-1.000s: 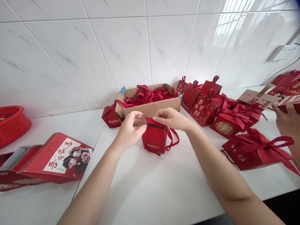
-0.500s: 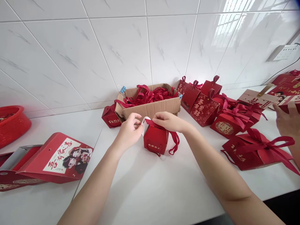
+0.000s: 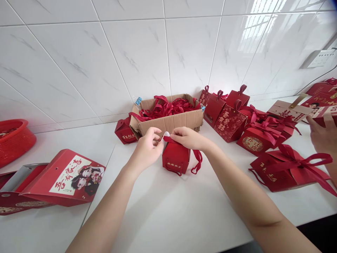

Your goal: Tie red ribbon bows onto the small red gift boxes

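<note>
A small red gift box (image 3: 175,158) with gold lettering stands upright on the white table in front of me. My right hand (image 3: 188,137) pinches a red ribbon (image 3: 197,162) over the top of the box, and the ribbon's loose end hangs down the right side. At the upper left of the box, my left hand (image 3: 149,147) is curled, thumb and fingers closed at the edge of a flap (image 3: 166,134) whose white inner face shows. The exact grip of the left fingertips is partly hidden.
Behind stands a cardboard box (image 3: 168,121) full of red ribbons (image 3: 172,107). Finished-looking red boxes (image 3: 228,121) crowd the right, where another person's hand (image 3: 323,135) rests. At left are an open red box (image 3: 63,179) and a red plastic basket (image 3: 15,144).
My left hand has moved slightly right and closer to the box, bringing the white-lined flap more upright. My right hand stays at the top, still pinching the ribbon.
</note>
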Tool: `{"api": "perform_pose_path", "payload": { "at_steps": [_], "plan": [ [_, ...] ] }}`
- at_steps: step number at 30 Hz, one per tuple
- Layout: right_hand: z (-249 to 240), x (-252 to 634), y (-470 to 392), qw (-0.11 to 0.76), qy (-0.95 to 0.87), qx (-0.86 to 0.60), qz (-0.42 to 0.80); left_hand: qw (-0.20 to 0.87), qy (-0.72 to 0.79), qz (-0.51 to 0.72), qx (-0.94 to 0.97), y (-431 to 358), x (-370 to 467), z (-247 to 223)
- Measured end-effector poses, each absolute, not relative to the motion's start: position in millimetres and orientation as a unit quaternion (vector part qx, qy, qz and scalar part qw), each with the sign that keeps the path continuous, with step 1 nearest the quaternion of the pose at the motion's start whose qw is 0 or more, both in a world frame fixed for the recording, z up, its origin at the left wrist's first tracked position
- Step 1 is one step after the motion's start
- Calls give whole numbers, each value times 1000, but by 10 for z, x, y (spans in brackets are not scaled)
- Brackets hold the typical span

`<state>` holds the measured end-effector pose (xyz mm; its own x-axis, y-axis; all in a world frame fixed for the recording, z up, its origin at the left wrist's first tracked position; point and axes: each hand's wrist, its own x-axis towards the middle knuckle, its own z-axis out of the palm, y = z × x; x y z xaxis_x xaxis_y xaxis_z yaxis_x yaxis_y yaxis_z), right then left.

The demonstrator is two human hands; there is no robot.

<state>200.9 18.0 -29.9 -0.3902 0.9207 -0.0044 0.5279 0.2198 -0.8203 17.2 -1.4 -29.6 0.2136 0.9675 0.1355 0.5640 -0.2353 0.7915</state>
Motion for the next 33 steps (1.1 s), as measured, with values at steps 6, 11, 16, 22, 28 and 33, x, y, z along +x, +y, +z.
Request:
{"api": "perform_pose_path", "payload": {
  "at_steps": [6,11,16,22,28,33],
  "plan": [
    [-340,1979,200,262,-754,-482,360,391,540,334,667,32,193,-308],
    [-360,1971,203,260,-758,-484,351,444,525,323,650,52,228,-307],
    [-331,2015,195,271,-758,-469,364,434,505,351,658,83,208,-318],
    [-303,2149,195,249,-787,-443,350,501,481,409,592,114,153,-264],
    [-312,2088,148,212,-810,-480,263,566,416,464,540,70,10,-74],
    [-305,2049,120,203,-824,-463,256,540,387,519,537,-51,-132,167]
  ]
}}
